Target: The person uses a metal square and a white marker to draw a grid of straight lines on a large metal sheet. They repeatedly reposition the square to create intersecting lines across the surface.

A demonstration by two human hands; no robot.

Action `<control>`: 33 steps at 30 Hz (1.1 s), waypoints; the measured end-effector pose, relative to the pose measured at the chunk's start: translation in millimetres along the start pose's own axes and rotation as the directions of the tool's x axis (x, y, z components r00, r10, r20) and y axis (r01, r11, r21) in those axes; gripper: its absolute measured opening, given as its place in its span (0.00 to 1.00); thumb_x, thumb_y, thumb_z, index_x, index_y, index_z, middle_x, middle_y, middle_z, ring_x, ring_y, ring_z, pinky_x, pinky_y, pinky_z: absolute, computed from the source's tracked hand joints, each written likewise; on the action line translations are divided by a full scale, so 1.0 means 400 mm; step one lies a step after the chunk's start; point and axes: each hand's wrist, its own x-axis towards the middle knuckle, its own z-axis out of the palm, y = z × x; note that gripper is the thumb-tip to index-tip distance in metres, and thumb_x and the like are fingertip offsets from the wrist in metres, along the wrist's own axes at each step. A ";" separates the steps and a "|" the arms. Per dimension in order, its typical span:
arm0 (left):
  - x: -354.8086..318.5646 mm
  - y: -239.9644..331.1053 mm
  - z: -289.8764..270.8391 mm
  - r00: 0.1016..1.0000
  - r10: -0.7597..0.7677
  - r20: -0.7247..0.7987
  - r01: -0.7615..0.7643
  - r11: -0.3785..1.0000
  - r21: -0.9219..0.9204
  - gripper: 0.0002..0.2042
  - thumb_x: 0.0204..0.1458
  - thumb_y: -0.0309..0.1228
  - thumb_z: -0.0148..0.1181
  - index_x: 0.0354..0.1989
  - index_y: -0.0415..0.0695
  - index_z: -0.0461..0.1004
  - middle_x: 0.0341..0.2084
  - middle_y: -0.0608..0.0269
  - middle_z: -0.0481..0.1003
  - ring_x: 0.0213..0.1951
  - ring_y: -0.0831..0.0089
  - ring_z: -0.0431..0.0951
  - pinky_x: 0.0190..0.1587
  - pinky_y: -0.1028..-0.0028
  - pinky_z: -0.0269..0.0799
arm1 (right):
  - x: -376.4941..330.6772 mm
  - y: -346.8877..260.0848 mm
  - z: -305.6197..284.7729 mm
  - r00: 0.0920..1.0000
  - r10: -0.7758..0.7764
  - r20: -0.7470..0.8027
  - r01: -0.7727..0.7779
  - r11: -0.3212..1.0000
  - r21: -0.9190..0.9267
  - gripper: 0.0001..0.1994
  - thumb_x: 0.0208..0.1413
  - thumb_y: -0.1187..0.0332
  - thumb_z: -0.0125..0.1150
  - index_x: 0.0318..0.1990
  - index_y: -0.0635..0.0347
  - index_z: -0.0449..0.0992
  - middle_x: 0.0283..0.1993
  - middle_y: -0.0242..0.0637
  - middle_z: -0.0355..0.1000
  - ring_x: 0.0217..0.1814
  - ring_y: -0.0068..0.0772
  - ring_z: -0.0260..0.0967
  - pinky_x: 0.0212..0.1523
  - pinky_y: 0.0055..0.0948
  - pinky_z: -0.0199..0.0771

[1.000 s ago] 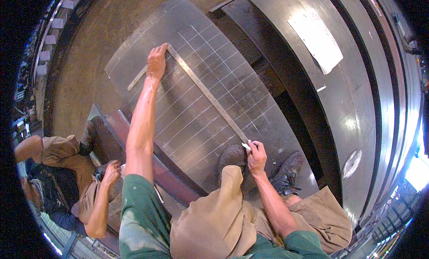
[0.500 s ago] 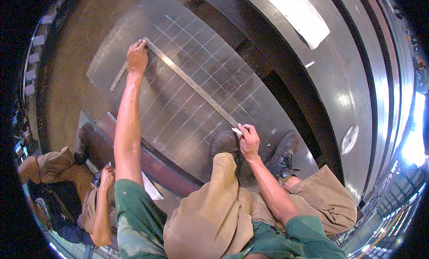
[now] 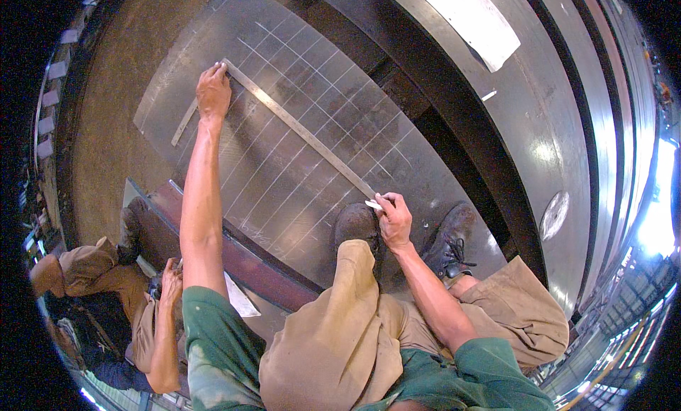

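A steel plate [image 3: 284,230] marked with white crossing lines lies in front of me. Across it rests an L-shaped steel square [image 3: 298,127], its long arm running from far left toward my right boot. My left hand [image 3: 214,93] is closed on the square near its corner and covers part of it; the short arm shows beyond the wrist. Pinched in my right hand [image 3: 394,221] is a white chalk stick [image 3: 373,204], with the fingers close by the long arm's near end. Whether those fingers also touch the square, I cannot tell.
My boots [image 3: 358,223] stand on the plate. Dark gaps separate it from curved steel plates at right, where a white sheet [image 3: 472,24] and a small white stick [image 3: 489,96] lie. A reddish steel beam [image 3: 266,262] runs at left, beside another person's hand [image 3: 171,283].
The view has shifted slightly. Both hands keep nearly the same places on the square, and the chalk in my right hand has tilted a little.
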 end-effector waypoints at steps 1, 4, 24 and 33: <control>-0.001 0.003 -0.001 1.000 -0.003 -0.006 0.002 1.000 -0.004 0.15 0.55 0.27 0.58 0.50 0.42 0.80 0.51 0.54 0.78 0.54 0.57 0.76 0.59 0.63 0.72 | 0.001 -0.002 0.001 1.000 0.019 -0.001 -0.019 1.000 0.016 0.17 0.45 0.79 0.69 0.45 0.58 0.82 0.41 0.40 0.73 0.39 0.40 0.76 0.40 0.33 0.76; -0.002 0.024 -0.004 1.000 -0.012 -0.019 0.012 1.000 -0.009 0.13 0.55 0.28 0.57 0.49 0.42 0.80 0.50 0.54 0.79 0.53 0.57 0.77 0.58 0.63 0.72 | 0.004 -0.001 0.000 0.998 0.064 -0.009 -0.064 0.997 0.051 0.14 0.47 0.78 0.70 0.43 0.58 0.82 0.39 0.40 0.73 0.38 0.39 0.75 0.38 0.33 0.76; 0.023 -0.028 -0.032 0.996 0.065 0.059 -0.059 0.994 -0.096 0.10 0.54 0.28 0.60 0.43 0.43 0.82 0.44 0.59 0.79 0.47 0.58 0.78 0.53 0.63 0.74 | 0.013 -0.007 -0.002 0.994 0.111 0.022 -0.113 0.991 0.077 0.09 0.49 0.76 0.70 0.39 0.60 0.82 0.36 0.40 0.72 0.35 0.39 0.74 0.35 0.32 0.73; 0.042 0.037 -0.067 0.980 -0.013 0.200 0.010 1.000 0.015 0.17 0.52 0.41 0.63 0.40 0.40 0.82 0.44 0.52 0.77 0.49 0.55 0.76 0.54 0.60 0.73 | 0.017 -0.010 -0.001 0.994 0.106 0.018 -0.107 0.990 0.087 0.08 0.50 0.77 0.70 0.39 0.61 0.81 0.36 0.40 0.71 0.35 0.38 0.73 0.35 0.32 0.72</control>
